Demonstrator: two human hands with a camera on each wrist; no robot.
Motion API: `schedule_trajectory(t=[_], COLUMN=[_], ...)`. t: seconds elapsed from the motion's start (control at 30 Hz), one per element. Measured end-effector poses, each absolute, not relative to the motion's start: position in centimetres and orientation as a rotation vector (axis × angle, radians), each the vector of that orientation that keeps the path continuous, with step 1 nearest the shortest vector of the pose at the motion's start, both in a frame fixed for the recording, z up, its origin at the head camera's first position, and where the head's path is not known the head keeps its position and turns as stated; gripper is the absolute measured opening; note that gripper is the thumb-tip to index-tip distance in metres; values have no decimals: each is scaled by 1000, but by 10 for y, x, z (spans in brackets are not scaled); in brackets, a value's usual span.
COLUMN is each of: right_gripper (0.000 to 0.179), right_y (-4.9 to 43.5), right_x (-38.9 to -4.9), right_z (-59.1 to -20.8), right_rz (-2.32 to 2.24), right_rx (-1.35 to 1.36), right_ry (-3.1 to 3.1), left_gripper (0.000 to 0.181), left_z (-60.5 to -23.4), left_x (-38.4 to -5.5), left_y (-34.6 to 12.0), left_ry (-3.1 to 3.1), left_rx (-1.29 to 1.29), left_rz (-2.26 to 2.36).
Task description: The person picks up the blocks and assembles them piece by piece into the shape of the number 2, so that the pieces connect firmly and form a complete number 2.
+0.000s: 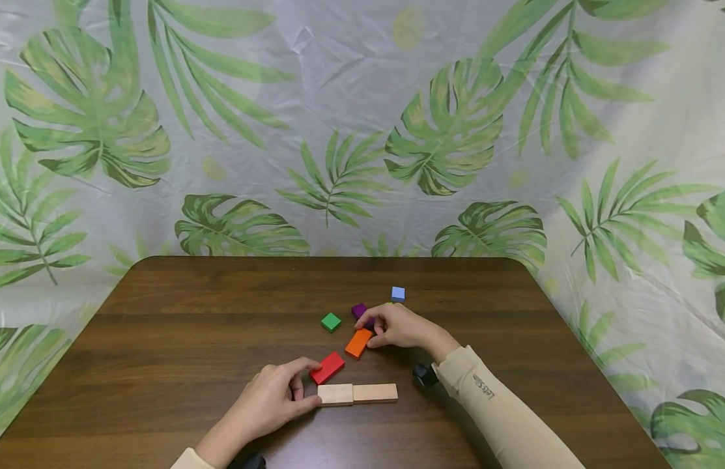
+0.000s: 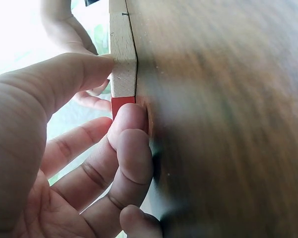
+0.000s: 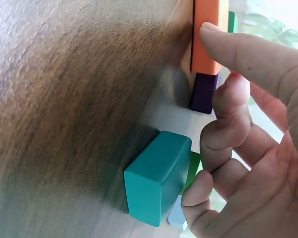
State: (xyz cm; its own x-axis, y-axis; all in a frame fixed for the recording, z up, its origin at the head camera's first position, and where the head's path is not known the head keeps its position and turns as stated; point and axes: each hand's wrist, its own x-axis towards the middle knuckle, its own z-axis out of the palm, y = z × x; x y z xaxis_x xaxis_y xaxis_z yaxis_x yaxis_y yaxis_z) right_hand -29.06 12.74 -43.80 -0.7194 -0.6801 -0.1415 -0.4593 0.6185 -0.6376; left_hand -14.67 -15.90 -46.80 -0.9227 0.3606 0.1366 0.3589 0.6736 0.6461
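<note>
My left hand lies by two pale wooden blocks set end to end. Its thumb touches the left one's near end, and its index fingertip rests at the left edge of a red block just behind them. In the left wrist view the other fingers bend loosely beside the red block's end. My right hand pinches an orange block, its thumb against the near side and index finger at the far end. A purple block lies right behind those fingers, partly covered.
A green block lies left of the purple one, and a light blue block lies farther back. The right wrist view shows a teal block under my right hand, hidden in the head view. A leaf-patterned cloth hangs behind the brown table.
</note>
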Motion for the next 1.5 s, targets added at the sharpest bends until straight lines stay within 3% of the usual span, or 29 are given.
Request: schedule_trajectory(t=[1.5], right_gripper=[24], right_y=[118], right_x=[-284], right_z=[-443], right_rz=[-830], right_rx=[-1001], right_ry=[2484], left_gripper=[43], left_z=[-467], left_x=[-146], left_y=[-160], left_ry=[2860], left_rx=[609], left_rz=[1105])
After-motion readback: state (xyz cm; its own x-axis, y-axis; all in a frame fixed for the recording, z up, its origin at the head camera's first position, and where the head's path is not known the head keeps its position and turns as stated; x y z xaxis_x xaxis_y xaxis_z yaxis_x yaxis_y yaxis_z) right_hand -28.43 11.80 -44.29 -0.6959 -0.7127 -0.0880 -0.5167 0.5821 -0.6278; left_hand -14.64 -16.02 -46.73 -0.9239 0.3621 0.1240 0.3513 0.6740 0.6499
